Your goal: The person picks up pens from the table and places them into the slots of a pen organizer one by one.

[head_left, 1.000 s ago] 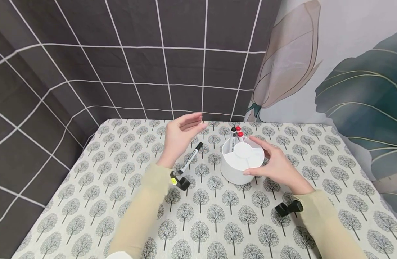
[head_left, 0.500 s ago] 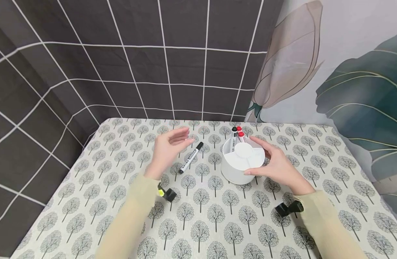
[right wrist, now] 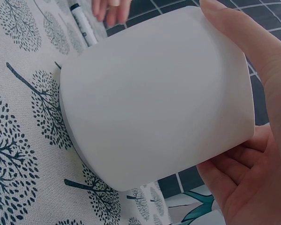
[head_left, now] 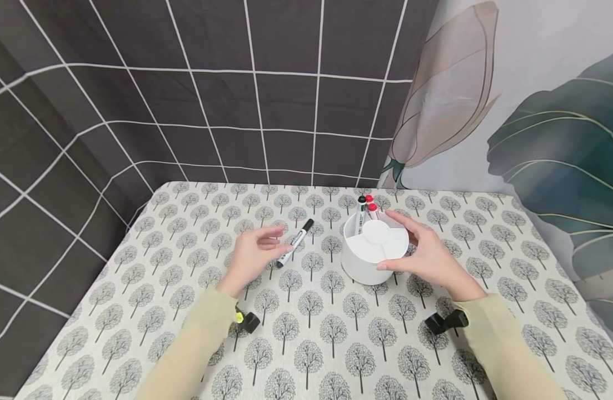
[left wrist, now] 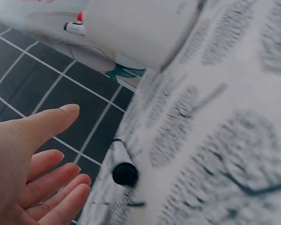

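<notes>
A round white pen holder [head_left: 363,269] with inner dividers stands on the patterned cloth, right of the middle in the head view. My right hand [head_left: 426,253] grips its rim from the right, thumb at the front and fingers round the far side. One black-capped marker [head_left: 360,214] and two red-capped markers [head_left: 372,210] stand upright in its back compartment. Another black-capped marker [head_left: 295,243] lies on the cloth to the holder's left. Just left of it is my left hand [head_left: 253,253], holding nothing, its thumb tip overlapping the marker in the head view; in the left wrist view the fingers are relaxed.
The table is covered with a tree-print cloth [head_left: 331,330]. Behind it hangs a dark, white-gridded curtain [head_left: 281,100], with a floral curtain [head_left: 456,111] at the right. Small black cameras sit on both wrists.
My left hand has come down and to the left, from above the loose marker to beside it. The right hand and the pen holder have stayed in place.
</notes>
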Motion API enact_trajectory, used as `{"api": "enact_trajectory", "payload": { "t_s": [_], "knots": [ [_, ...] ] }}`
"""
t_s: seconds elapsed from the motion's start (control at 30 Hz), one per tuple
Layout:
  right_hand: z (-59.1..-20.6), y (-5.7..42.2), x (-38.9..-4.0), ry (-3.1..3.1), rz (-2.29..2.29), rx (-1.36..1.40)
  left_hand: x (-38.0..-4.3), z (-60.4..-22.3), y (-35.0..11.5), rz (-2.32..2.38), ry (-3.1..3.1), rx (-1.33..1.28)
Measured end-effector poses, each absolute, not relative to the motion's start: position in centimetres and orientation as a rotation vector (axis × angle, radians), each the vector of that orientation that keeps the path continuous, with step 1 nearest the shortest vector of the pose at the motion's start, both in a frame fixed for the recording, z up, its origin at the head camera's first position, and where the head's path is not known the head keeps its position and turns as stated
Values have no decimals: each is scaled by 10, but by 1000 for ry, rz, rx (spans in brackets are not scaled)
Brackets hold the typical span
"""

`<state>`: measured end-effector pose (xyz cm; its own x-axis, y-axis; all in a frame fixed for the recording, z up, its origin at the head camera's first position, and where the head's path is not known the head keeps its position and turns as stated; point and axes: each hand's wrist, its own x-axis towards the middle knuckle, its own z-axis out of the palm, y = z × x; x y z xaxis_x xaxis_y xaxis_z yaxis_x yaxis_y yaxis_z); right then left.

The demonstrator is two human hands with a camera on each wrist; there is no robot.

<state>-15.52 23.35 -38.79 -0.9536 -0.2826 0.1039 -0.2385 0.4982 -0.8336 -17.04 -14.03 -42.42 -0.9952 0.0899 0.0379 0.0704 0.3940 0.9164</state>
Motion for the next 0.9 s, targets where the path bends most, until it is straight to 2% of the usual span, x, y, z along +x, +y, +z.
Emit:
{"api": "enact_trajectory", "payload": {
  "t_s": [0.9],
  "knots": [
    [-387, 233, -155, 2672, -1490, -462, -162, -445, -137, 1346, 2815, 234]
  ]
}}
